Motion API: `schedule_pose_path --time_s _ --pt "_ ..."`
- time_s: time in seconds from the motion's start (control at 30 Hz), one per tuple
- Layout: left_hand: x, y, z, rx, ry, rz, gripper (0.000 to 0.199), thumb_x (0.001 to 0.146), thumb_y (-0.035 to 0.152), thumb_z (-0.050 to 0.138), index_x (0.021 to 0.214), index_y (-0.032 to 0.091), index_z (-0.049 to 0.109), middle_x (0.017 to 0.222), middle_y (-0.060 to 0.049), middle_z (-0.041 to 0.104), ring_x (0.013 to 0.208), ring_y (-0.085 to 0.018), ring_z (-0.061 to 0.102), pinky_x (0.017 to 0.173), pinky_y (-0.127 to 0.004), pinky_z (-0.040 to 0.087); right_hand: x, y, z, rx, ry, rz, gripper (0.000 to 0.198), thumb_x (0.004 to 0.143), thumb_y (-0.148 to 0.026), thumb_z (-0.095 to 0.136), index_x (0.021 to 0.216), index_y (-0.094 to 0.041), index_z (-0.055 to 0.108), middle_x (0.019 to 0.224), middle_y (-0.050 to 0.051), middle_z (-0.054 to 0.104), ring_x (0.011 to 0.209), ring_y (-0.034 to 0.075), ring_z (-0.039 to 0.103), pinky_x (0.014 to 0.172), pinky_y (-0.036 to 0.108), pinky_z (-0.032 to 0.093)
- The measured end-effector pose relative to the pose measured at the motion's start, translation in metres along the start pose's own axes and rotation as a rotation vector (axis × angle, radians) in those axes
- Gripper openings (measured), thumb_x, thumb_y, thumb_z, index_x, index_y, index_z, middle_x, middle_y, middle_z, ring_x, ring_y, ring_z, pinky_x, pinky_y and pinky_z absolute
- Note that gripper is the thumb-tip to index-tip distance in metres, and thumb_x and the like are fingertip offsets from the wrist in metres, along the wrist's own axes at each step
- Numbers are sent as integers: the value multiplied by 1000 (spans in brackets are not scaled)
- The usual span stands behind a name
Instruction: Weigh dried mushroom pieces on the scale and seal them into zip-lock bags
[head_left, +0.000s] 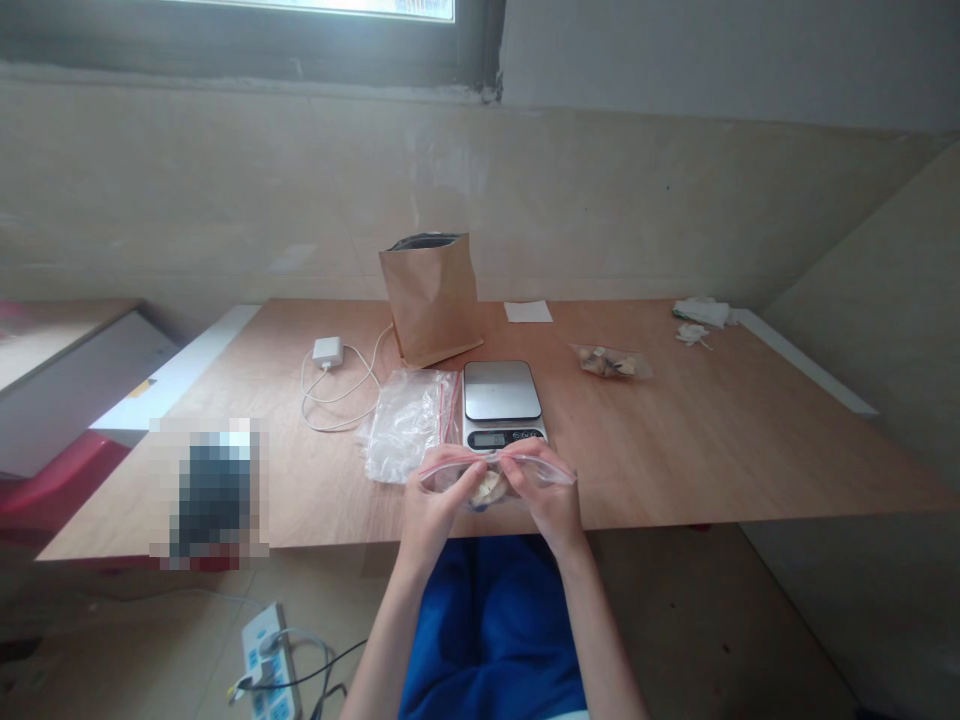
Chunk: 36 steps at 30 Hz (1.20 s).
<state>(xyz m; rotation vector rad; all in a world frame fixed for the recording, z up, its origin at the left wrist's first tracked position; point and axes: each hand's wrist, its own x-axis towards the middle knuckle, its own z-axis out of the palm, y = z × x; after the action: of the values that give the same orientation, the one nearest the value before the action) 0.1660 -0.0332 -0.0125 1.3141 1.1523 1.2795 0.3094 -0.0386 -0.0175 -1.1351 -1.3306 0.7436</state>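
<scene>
Clear plastic, red along its zip strip: a small zip bag [495, 472] with pale pieces inside is held at the near edge of the table, just in front of the scale [501, 402]. Both the left hand [433, 508] and the right hand [546, 498] are closed on it, fingers pinching the top strip from either end. The plywood table [712, 440] stands against a beige tiled wall under a window. Beside the scale lies a heap of empty zip bags [409, 420]; behind it a brown paper pouch [433, 298] stands upright and open, its contents out of sight. Farther right, another filled bag [611, 362] lies flat. A white charger [328, 352] with its cable lies to the left.
</scene>
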Motion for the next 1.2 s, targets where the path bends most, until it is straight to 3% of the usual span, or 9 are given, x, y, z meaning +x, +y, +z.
schedule_pose_path --time_s 0.27,0.47,0.8,0.97,1.2 --pt "0 1 2 48 -49 44 17 75 34 63 77 18 67 82 -5 63 85 -19 58 80 -29 44 2 -3 0 30 -104 -62 5 79 -24 60 78 -21 64 83 2 62 85 17 59 80 31 46" --pt "1 4 5 71 -40 75 18 75 34 64 78 18 68 82 -6 65 86 -20 59 82 -31 44 4 -5 1 -11 -40 -66 7 78 -24 62 73 -21 65 77 3 63 79 17 60 75 31 48" --pt "-2 6 15 104 110 63 14 75 33 63 73 19 67 77 -3 64 83 -18 58 78 -28 43 -2 -9 10 53 97 -3 12 78 -25 62 68 -20 66 70 1 60 68 14 59 64 26 47" --pt "-3 5 12 33 128 -14 18 72 35 66 76 18 70 78 -4 66 83 -19 59 78 -29 44 -2 -7 5 64 27 75 23 85 -34 52 73 -20 67 71 2 62 70 16 59 64 26 46" --pt "-3 9 11 -84 38 -135 21 68 35 69 77 17 72 81 -6 70 83 -22 63 79 -32 47 -3 0 -3 74 25 98 33 87 -42 48 68 -20 65 67 1 63 66 16 59 62 25 46"
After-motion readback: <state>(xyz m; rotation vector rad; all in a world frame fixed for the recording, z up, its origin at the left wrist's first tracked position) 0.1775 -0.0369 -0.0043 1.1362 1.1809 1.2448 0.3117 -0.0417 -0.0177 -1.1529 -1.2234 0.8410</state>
